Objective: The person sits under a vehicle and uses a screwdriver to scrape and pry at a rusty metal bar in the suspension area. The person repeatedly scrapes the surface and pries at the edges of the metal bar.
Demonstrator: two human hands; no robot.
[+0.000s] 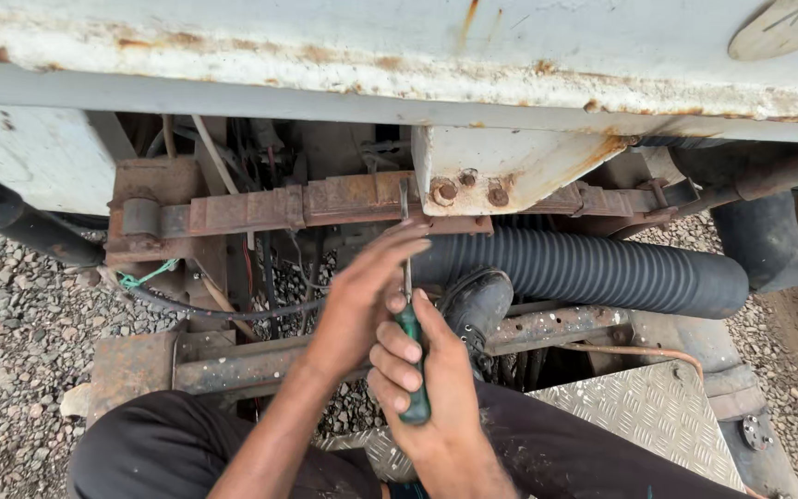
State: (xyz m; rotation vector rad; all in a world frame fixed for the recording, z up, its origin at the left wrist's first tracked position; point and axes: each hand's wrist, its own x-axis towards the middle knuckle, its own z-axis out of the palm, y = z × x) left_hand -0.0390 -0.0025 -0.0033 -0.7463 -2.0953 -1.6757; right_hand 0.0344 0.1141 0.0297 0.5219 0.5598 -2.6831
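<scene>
My right hand (427, 383) grips the green handle of a screwdriver (411, 356), held upright. Its thin metal shaft runs up to the rusty leaf spring (325, 203), with the tip near the spring's middle. My left hand (362, 296) steadies the shaft, fingers wrapped loosely around it just below the spring. To the right of the tip, a white rusted bracket (501, 171) with two corroded bolts hangs from the vehicle body. A black corrugated hose (602, 273) runs right from behind my hands.
The white, rust-streaked vehicle body (399, 65) overhangs everything. A rusty frame rail (251, 365) and a checker-plate step (658, 416) lie below. Wires and a green cord (145, 277) hang at left. Gravel covers the ground on both sides. My dark-trousered knees fill the bottom.
</scene>
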